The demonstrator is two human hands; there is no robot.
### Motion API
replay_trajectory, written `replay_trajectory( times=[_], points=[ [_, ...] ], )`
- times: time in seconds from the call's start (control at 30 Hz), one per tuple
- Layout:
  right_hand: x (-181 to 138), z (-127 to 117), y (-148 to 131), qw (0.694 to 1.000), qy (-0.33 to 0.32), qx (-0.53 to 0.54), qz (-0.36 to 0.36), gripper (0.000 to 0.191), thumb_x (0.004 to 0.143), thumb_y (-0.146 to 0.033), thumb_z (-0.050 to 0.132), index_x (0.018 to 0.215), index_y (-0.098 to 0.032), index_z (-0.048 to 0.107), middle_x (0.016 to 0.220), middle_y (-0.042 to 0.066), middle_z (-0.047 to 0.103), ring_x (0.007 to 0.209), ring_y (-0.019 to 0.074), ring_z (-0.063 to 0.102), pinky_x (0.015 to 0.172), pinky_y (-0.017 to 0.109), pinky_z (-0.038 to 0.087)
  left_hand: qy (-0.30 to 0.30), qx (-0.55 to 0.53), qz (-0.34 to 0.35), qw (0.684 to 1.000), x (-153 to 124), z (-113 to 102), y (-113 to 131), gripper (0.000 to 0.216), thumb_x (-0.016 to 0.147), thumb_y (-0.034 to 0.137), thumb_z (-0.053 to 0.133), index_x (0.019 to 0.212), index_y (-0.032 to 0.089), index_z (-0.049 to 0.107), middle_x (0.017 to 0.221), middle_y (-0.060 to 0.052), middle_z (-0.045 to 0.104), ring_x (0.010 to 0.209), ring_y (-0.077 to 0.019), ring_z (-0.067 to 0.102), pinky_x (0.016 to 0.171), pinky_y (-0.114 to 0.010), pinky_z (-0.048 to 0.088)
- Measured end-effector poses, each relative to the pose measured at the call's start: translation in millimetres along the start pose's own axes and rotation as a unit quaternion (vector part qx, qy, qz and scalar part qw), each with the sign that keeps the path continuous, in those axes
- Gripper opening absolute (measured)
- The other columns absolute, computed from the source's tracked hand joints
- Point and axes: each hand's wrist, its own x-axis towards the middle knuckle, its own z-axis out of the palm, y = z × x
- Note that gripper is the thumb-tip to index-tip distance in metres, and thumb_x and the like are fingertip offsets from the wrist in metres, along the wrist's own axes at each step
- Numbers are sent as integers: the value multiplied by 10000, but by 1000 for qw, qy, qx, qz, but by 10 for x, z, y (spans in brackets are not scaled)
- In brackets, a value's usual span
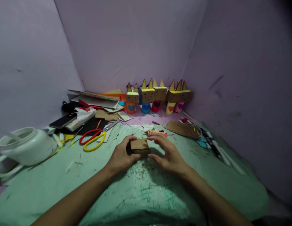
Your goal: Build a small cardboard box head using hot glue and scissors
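Note:
A small brown cardboard box (139,146) sits on the green mat (148,191) in front of me. My left hand (121,155) grips its left side, fingers curled around the edge. My right hand (167,153) holds its right side, with fingers arched over the top corner. Both hands press on the box together.
Red and yellow scissors (92,139) lie to the left, past them a white pot (25,146), a phone (63,120) and stacked cardboard sheets (96,99). Several cardboard figures on coloured tubes (157,95) stand along the back wall. Cardboard pieces (182,128) and pens (218,147) lie right.

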Motion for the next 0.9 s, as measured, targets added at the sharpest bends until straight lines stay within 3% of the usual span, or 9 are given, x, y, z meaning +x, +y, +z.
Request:
replay_trajectory(
  times=[0.1, 0.27, 0.43, 0.63, 0.9],
  points=[
    [42, 139, 19, 998, -29, 49, -34, 361, 769, -277, 685, 1108, -233, 570, 1174, 118, 603, 1131, 271, 544, 963, 447, 423, 0, 14, 33, 999, -7, -15, 7, 458, 642, 186, 675, 1089, 178, 573, 1068, -74, 667, 980, -242, 616, 883, -385, 472],
    [84, 215, 70, 998, 2, 54, -18, 196, 769, -199, 675, 955, -233, 624, 1038, 87, 648, 1008, 243, 587, 897, 428, 449, 9, 17, 95, 995, -7, -12, -28, 376, 690, 179, 686, 1062, 190, 629, 1108, -80, 671, 1047, -241, 610, 947, -398, 461],
    [67, 236, 54, 998, 21, 55, -13, 172, 761, -182, 676, 922, -236, 651, 1005, 76, 661, 981, 242, 591, 891, 431, 440, 26, 41, 171, 984, -22, 12, -105, 377, 744, 132, 656, 1102, 247, 666, 1128, -49, 677, 1160, -232, 560, 1024, -419, 431],
    [69, 248, 61, 997, 14, 73, 6, 163, 747, -175, 690, 892, -239, 653, 981, 74, 663, 963, 241, 589, 865, 435, 465, 35, 60, 162, 984, -36, 18, -146, 366, 754, 145, 663, 1104, 247, 686, 1171, -63, 677, 1279, -257, 476, 1044, -468, 429],
    [74, 251, 91, 990, 12, 127, 52, 146, 700, -175, 738, 825, -231, 687, 967, 72, 667, 962, 239, 610, 845, 429, 498, 52, 61, 153, 985, -26, 30, -206, 356, 704, 126, 696, 1049, 210, 720, 1246, -133, 628, 1203, -287, 556, 1018, -472, 456]
  ],
)
